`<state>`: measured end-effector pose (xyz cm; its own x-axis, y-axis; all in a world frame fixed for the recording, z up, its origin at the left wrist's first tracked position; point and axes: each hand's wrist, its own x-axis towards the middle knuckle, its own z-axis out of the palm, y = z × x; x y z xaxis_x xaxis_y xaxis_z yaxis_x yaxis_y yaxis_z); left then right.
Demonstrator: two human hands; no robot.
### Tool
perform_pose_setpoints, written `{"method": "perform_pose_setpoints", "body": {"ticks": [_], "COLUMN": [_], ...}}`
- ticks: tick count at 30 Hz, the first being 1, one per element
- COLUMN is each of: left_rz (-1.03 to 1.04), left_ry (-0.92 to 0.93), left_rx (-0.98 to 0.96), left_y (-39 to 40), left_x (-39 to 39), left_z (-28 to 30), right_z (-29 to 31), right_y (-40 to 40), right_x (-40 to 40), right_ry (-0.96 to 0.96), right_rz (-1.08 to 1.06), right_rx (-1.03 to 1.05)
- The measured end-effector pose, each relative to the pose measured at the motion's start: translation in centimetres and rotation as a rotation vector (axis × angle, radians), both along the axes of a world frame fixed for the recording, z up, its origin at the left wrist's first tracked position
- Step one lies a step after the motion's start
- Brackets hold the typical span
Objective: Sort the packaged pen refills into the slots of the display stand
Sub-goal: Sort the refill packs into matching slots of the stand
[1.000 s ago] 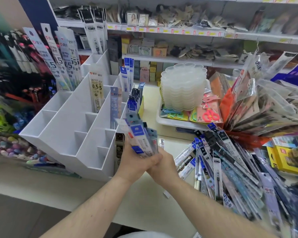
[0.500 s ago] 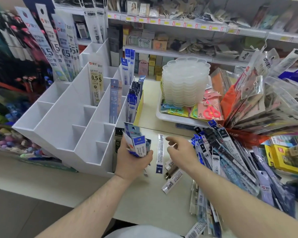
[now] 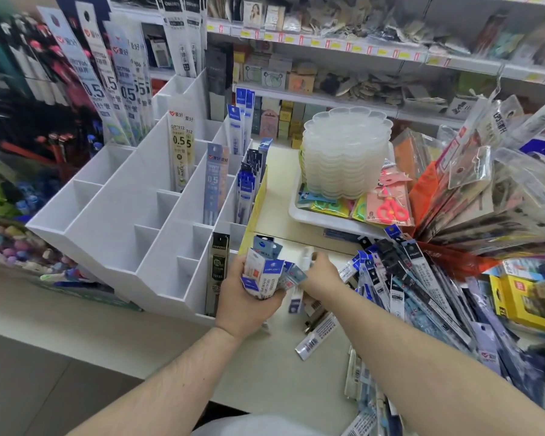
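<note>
Right now your left hand grips a bundle of blue-and-white packaged pen refills beside the white slotted display stand; your right hand pinches another near the tabletop's middle. Next, add it, then slot.

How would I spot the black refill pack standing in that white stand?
Find the white stepped display stand left of the hands. In its lowest front row, the rightmost slot, just left of the left hand, holds one tall black refill pack. Every other pack standing in the stand is white or blue.
</note>
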<state>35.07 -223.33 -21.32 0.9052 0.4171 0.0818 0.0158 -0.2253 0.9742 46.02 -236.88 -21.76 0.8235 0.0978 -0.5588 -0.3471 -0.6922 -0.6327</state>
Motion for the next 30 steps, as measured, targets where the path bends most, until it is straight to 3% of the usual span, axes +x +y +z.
{"method": "perform_pose_setpoints", "body": {"ticks": [3, 7, 11, 14, 19, 26, 30], "left_rz": [-0.003, -0.017, -0.021, -0.049, -0.189, -0.191, -0.223], "left_ry": [0.047, 0.091, 0.082, 0.107, 0.222, 0.265, 0.282], "left_rx": [-0.055, -0.051, -0.035, -0.059, 0.02, 0.022, -0.019], "left_y": [0.1, -0.2, -0.2, 0.1, 0.7, 0.3, 0.3], "left_x": [-0.2, -0.3, -0.1, 0.1, 0.5, 0.7, 1.4], "left_z": [-0.6, -0.8, -1.4, -2.0, -1.7, 0.0, 0.4], "right_z": [1.2, 2.4, 3.3, 3.0, 2.4, 3.3, 5.0], "right_y": [-1.8, -3.2, -3.4, -3.5, -3.4, -2.2, -2.6], "right_x": [-0.4, -2.1, -3.5, -4.2, -4.3, -4.8, -4.7], "right_ry": [-0.075, -0.115, 0.205, 0.397, 0.278, -0.079, -0.177], "right_rz": [-0.089, -0.018, -0.097, -0.018, 0.108, 0.261, 0.253], "right_rx": [0.119, 0.209, 0.508, 0.671, 0.636, 0.25, 0.302]}}
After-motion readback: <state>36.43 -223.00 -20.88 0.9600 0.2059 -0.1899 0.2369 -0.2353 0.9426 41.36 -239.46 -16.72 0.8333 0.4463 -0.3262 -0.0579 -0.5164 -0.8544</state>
